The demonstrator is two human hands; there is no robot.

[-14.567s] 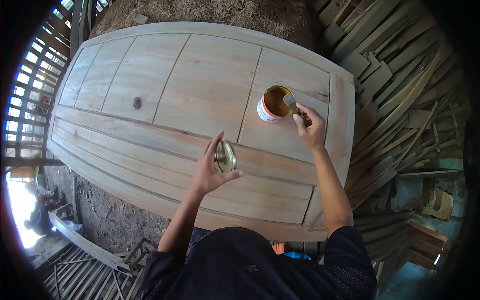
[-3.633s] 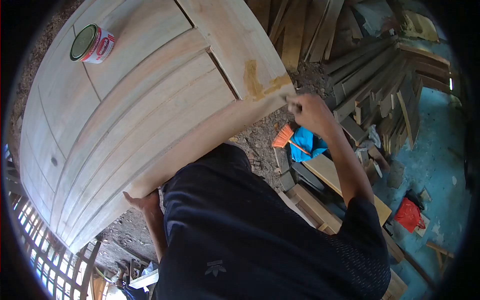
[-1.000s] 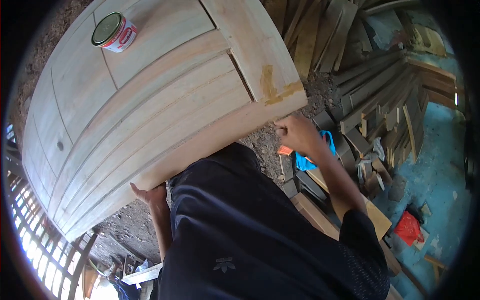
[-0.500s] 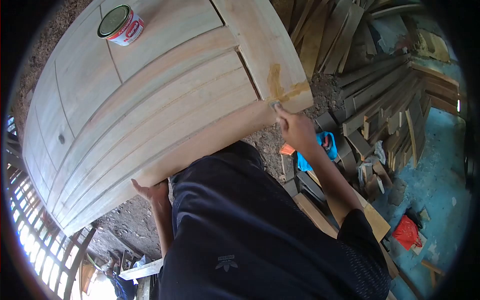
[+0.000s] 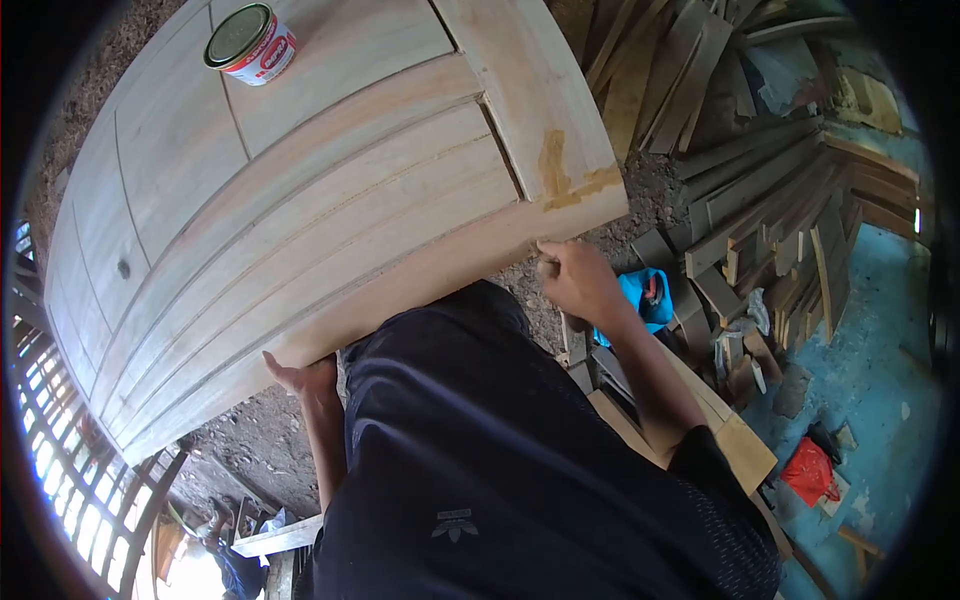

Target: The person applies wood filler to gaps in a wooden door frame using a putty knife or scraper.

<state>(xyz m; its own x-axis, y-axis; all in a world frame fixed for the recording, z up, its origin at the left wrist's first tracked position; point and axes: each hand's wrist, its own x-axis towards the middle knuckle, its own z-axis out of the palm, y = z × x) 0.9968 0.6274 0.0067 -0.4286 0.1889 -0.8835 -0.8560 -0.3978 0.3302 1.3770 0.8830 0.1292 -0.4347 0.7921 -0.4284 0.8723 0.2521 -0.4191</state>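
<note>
The wooden door panel [image 5: 300,190] lies flat, filling the upper left of the view, with its near long edge running from lower left up to the right-hand corner. A patch of brown filler [image 5: 560,175] marks the top face at that right-hand near corner, along the joint between end rail and side rail. The right hand [image 5: 575,280] is pressed against the near edge face just below this corner; its grip is closed on a small tool, of which only a dark tip shows at the fingers, so the tool type cannot be told. The left hand [image 5: 300,378] rests under the near edge further to the left, palm against the wood; whether its fingers curl around the edge cannot be told. A tin [image 5: 250,42] with a red and white label stands on the panel near the far edge, well apart from both hands, its lid in place. Beyond the right-hand end of the panel, stacked timber offcuts [image 5: 760,200] cover the ground. Below the right forearm lie a blue cloth [image 5: 640,295] and a red bag [image 5: 808,470] on the floor
</note>
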